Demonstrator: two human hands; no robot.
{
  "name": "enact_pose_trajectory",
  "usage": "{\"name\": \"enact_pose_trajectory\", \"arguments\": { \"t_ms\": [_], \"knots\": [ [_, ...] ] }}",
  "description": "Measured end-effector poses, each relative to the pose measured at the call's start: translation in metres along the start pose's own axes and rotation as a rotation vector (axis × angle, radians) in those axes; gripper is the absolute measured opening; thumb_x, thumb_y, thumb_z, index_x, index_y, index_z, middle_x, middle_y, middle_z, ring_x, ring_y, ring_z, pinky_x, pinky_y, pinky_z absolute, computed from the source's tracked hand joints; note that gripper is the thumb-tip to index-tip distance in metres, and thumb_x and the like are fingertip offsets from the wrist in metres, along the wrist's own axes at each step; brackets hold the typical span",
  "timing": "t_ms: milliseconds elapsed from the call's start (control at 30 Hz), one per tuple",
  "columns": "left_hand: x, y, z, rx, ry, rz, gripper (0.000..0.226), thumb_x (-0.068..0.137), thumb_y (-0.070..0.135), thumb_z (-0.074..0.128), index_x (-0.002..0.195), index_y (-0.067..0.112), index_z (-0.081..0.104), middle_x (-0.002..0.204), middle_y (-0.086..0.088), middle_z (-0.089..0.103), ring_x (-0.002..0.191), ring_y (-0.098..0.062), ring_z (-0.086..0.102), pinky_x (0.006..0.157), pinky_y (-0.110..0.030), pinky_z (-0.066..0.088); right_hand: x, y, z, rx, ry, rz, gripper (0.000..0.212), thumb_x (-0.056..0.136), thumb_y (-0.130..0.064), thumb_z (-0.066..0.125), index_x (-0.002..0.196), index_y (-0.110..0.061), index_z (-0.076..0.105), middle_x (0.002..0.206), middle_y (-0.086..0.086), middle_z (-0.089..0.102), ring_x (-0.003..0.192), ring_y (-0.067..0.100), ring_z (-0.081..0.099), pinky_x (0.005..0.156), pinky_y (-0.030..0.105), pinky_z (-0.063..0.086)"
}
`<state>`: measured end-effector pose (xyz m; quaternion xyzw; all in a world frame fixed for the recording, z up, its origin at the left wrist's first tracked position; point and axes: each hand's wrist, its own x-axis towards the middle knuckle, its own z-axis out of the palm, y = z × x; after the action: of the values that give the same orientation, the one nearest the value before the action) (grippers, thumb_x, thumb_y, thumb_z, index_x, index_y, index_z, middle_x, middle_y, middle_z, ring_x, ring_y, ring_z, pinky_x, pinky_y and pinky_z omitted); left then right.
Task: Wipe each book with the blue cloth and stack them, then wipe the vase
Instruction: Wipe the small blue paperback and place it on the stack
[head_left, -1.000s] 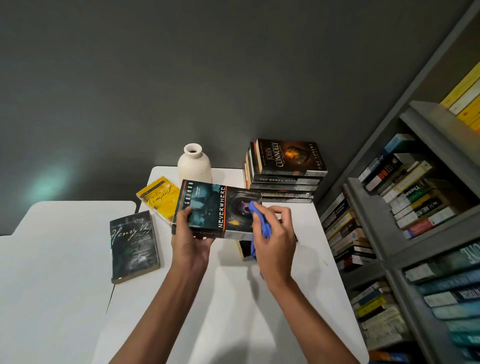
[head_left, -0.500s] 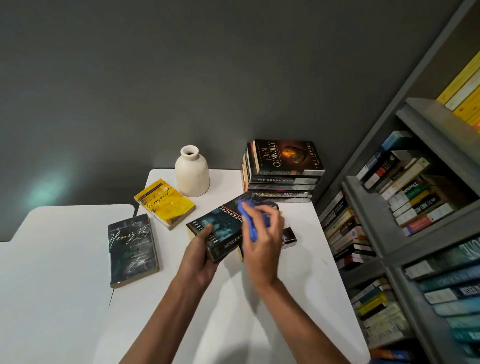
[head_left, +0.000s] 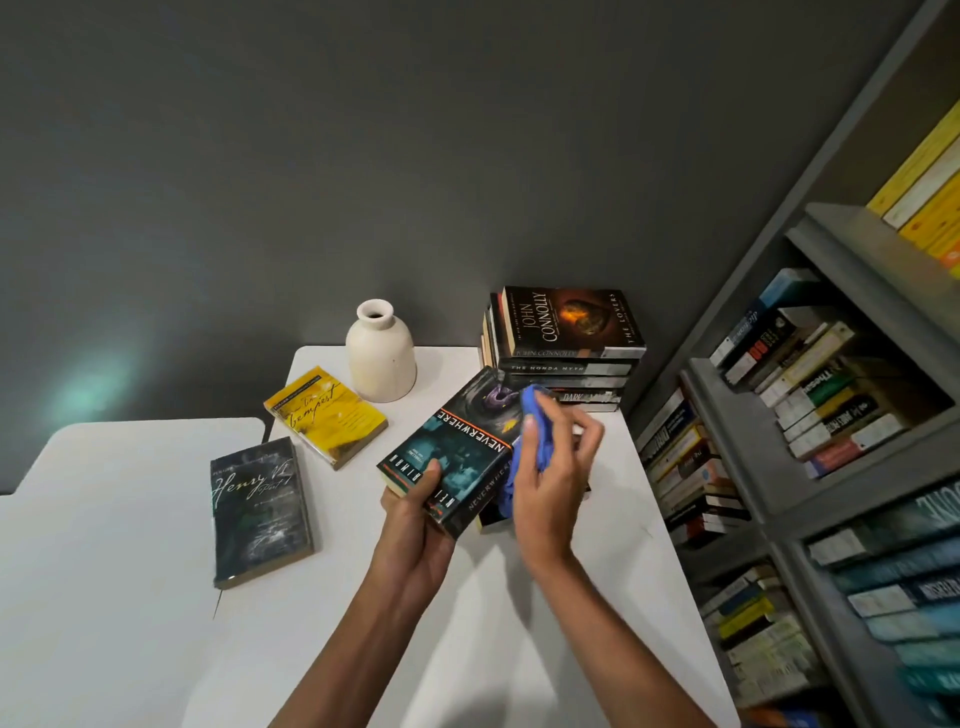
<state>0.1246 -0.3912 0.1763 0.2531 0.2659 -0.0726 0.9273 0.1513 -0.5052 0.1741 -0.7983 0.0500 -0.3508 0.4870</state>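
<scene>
Over the table (head_left: 519, 623), right hand (head_left: 550, 483) pinches blue cloth (head_left: 535, 436).

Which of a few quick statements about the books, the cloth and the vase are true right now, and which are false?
1. The left hand holds the Neverwhere book; the right hand grips the blue cloth. True.
2. The vase stands upright on the table, beside the stack of books. True.
3. The blue cloth is wiping the vase. False: it is at the Neverwhere book; nothing touches the vase.
4. The yellow book tops the stack. False: it lies flat on the table; a John Connolly book is on top.
</scene>
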Motion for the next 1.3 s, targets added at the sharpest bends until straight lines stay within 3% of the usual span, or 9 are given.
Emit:
{"name": "enact_pose_trajectory", "arguments": {
  "t_ms": [133,267,367,500,600,700,900,1067,1300],
  "knots": [
    [0.007,0.005,0.008,0.035,-0.023,0.055,0.034,0.094,0.004,0.053,0.128,0.008,0.047,0.115,-0.021,0.061,0.081,-0.022,0.072,0.062,-0.033,0.060,-0.048,-0.015,-0.007,0.016,-0.309,-0.245,0.029,0.094,-0.019,0.054,0.122,-0.021,0.059,0.115,0.000,0.042,0.104,0.015,0.053,0.092,0.020,0.044],
    [0.008,0.011,-0.001,0.168,-0.069,0.083,0.050,0.091,0.004,0.055,0.138,0.008,0.039,0.125,-0.019,0.063,0.102,-0.035,0.066,0.069,-0.044,0.060,-0.027,0.002,-0.015,-0.041,-0.298,-0.313,0.027,0.094,-0.021,0.054,0.120,-0.021,0.060,0.112,0.001,0.042,0.102,0.012,0.052,0.095,0.018,0.041],
    [0.006,0.018,-0.009,0.232,-0.088,0.080,0.058,0.087,0.005,0.058,0.141,0.015,0.038,0.131,-0.015,0.062,0.116,-0.037,0.061,0.075,-0.047,0.060,0.008,0.024,-0.020,-0.082,-0.153,-0.063,0.025,0.095,-0.024,0.052,0.116,-0.019,0.064,0.110,-0.005,0.041,0.095,-0.001,0.051,0.090,0.017,0.045],
    [0.005,0.030,-0.015,0.320,-0.113,0.102,0.056,0.083,0.010,0.061,0.136,0.020,0.044,0.120,-0.006,0.070,0.095,-0.022,0.072,0.070,-0.039,0.061,0.049,0.045,-0.041,-0.111,-0.155,0.367,0.030,0.095,-0.040,0.052,0.094,-0.014,0.065,0.092,-0.003,0.053,0.092,0.022,0.061,0.078,0.030,0.048],
    [0.009,0.037,-0.014,0.379,-0.113,0.110,0.059,0.078,0.014,0.065,0.133,0.022,0.044,0.117,-0.004,0.071,0.090,-0.020,0.073,0.071,-0.038,0.061,0.071,0.045,-0.065,-0.047,-0.635,0.820,0.081,0.083,-0.076,0.034,0.097,-0.005,0.070,0.093,0.020,0.069,0.098,0.033,0.065,0.079,0.029,0.045],
    [0.016,0.042,-0.011,0.416,-0.109,0.062,0.070,0.078,0.011,0.074,0.138,0.009,0.039,0.119,-0.010,0.070,0.095,-0.024,0.073,0.068,-0.035,0.060,0.067,0.040,-0.077,0.269,-1.021,0.986,0.089,0.071,-0.080,0.050,0.112,-0.004,0.068,0.108,0.018,0.070,0.102,0.028,0.067,0.096,0.036,0.048],
    [0.023,0.042,0.003,0.806,-0.222,-0.091,0.040,0.092,0.029,0.060,0.123,0.022,0.036,0.115,-0.004,0.071,0.090,-0.026,0.073,0.061,-0.040,0.060,0.064,0.060,-0.076,0.421,-0.828,0.879,0.046,0.082,-0.034,0.069,0.107,0.004,0.066,0.107,0.024,0.069,0.099,0.032,0.066,0.099,0.041,0.046],
    [0.038,0.041,0.012,0.852,-0.349,-0.221,0.072,0.070,0.021,0.080,0.129,0.038,0.041,0.112,-0.011,0.072,0.097,-0.022,0.071,0.074,-0.034,0.060,0.069,0.079,-0.080,0.406,-0.780,0.879,0.038,0.086,-0.031,0.063,0.107,0.000,0.067,0.106,0.019,0.070,0.103,0.030,0.066,0.096,0.037,0.048],
    [0.091,0.016,0.071,1.011,-0.317,-0.023,0.058,0.084,0.000,0.070,0.129,0.031,0.051,0.101,-0.017,0.065,0.088,-0.024,0.067,0.081,-0.037,0.060,0.112,0.107,-0.075,0.144,-0.552,0.726,0.035,0.085,-0.039,0.065,0.089,-0.005,0.060,0.086,0.012,0.068,0.089,0.023,0.066,0.086,0.037,0.050]
  ]
}}
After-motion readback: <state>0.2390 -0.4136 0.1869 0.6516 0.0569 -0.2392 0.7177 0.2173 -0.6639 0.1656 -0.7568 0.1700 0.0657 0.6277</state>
